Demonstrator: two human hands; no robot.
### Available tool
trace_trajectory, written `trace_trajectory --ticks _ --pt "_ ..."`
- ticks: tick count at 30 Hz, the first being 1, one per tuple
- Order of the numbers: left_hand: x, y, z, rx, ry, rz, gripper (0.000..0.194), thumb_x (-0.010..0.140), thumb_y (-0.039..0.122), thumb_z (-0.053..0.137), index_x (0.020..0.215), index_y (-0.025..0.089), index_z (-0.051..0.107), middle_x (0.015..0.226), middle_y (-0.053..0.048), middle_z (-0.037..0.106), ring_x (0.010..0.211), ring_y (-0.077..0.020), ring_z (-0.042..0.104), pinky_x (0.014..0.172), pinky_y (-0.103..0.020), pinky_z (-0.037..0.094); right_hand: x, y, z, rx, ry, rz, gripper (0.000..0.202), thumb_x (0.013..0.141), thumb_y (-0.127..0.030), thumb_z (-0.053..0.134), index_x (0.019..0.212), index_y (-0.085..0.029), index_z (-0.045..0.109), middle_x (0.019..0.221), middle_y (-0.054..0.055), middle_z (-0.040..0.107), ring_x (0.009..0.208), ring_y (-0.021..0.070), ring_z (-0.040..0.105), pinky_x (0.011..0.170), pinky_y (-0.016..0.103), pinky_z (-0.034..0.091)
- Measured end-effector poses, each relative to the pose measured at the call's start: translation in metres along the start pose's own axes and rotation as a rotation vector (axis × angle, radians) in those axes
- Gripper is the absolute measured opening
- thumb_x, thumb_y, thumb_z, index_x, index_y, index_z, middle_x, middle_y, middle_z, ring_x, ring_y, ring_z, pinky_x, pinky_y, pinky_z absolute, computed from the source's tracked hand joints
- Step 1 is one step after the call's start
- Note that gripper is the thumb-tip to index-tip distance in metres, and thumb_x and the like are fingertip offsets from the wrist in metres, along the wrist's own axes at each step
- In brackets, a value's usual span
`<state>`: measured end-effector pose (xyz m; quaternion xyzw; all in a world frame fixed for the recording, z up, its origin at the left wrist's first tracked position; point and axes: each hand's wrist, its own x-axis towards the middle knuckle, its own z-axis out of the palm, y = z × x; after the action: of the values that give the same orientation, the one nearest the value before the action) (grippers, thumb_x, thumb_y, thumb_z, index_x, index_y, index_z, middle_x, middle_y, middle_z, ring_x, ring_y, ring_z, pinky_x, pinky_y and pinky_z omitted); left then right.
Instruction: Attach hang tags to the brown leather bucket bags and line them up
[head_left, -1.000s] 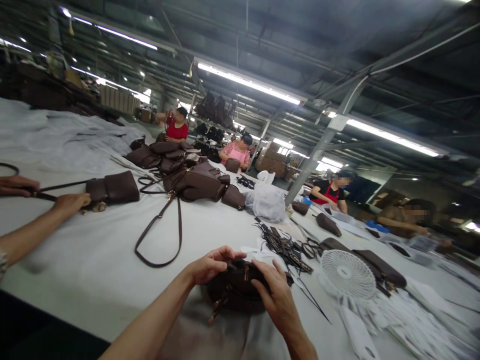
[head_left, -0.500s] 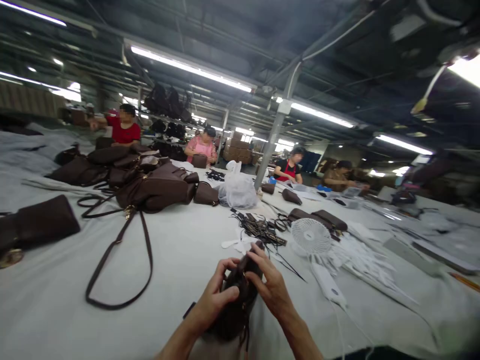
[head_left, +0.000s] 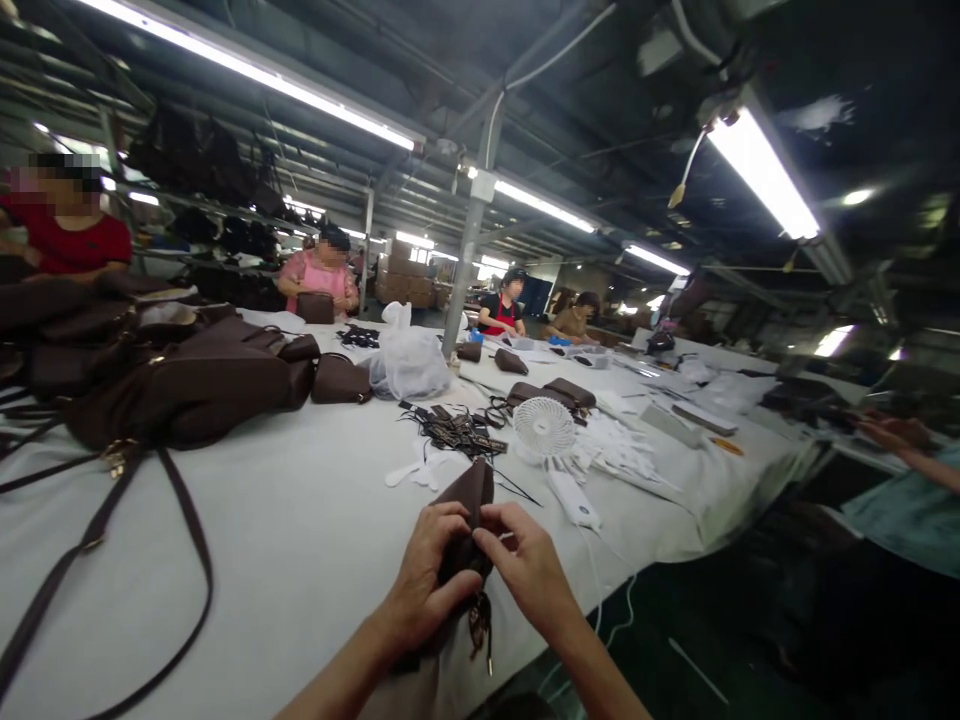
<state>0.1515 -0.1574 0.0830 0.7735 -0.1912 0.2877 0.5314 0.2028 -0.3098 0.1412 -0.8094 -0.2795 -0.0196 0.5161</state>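
Note:
A small dark brown bag (head_left: 474, 490) is held tilted up at the table's front edge, one corner pointing away from me. My left hand (head_left: 429, 570) is closed round its left side, thumb stretched across the near part. With bent fingers and thumb, my right hand (head_left: 525, 560) pinches at the bag's upper edge; the exact spot is partly hidden by the fingers. A patterned strip with a metal-tipped cord (head_left: 480, 622) dangles below my left thumb. Just beyond the bag lie white cut-out pieces (head_left: 427, 468) and a heap of black patterned strips (head_left: 454, 430).
A white fan (head_left: 544, 432) lies to the right, its cable running off the table edge. Brown bags with long straps (head_left: 180, 385) are piled at left. A metal post (head_left: 466, 270) rises behind a white plastic bag (head_left: 409, 360). Several co-workers sit beyond; another person's arm (head_left: 919, 465) shows at right.
My view has swung to the right, bringing the table's right edge and floor into sight. The bag is tilted up more, and my right hand has shifted from its top to pinching its edge.

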Motion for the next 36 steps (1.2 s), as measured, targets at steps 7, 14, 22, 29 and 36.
trace_trajectory --ticks 7,14,22,29,36 --pt "0.003 -0.005 0.009 0.098 0.062 0.052 0.030 0.082 0.025 0.063 0.108 0.023 0.048 0.121 -0.008 0.048 0.111 -0.0253 0.044 0.095 -0.042 0.041 0.002 -0.008 -0.001 -0.226 0.067 -0.056 0.007 0.079 -0.023 0.052 0.075 -0.021 0.058 0.079 0.002 0.060 0.079 0.0195 0.056 0.074 0.032 0.042" --pt "0.008 -0.015 0.010 0.151 0.100 0.083 0.031 0.083 0.026 0.062 0.109 0.023 0.045 0.123 -0.010 0.048 0.113 -0.0263 0.045 0.095 -0.045 0.041 0.013 -0.014 0.001 -0.366 0.043 -0.101 0.024 0.073 -0.014 0.053 0.096 -0.021 0.058 0.085 0.001 0.065 0.075 0.0178 0.057 0.076 0.032 0.040" --pt "0.006 -0.020 0.008 0.229 0.169 0.110 0.029 0.085 0.028 0.059 0.110 0.023 0.044 0.119 -0.011 0.052 0.108 -0.0281 0.049 0.092 -0.048 0.042 0.018 -0.017 0.015 -0.293 0.065 0.037 0.032 0.072 -0.015 0.050 0.102 -0.021 0.055 0.077 0.000 0.064 0.068 0.0165 0.056 0.065 0.028 0.037" --pt "0.002 -0.017 0.003 0.268 0.139 0.052 0.030 0.086 0.033 0.057 0.113 0.022 0.049 0.117 -0.010 0.056 0.105 -0.0278 0.052 0.092 -0.048 0.041 0.026 -0.019 0.005 0.608 -0.143 0.442 0.025 0.060 -0.029 0.067 0.077 -0.019 0.050 0.054 -0.010 0.038 0.045 0.0047 0.025 0.046 0.021 0.018" --pt "0.008 -0.016 0.003 0.309 0.110 -0.009 0.034 0.086 0.033 0.058 0.118 0.022 0.055 0.120 -0.011 0.057 0.110 -0.0294 0.052 0.095 -0.049 0.040 0.018 0.004 -0.007 0.272 0.030 0.193 0.027 0.070 -0.035 0.067 0.090 -0.016 0.061 0.080 0.003 0.062 0.055 0.0084 0.046 0.048 0.022 0.037"
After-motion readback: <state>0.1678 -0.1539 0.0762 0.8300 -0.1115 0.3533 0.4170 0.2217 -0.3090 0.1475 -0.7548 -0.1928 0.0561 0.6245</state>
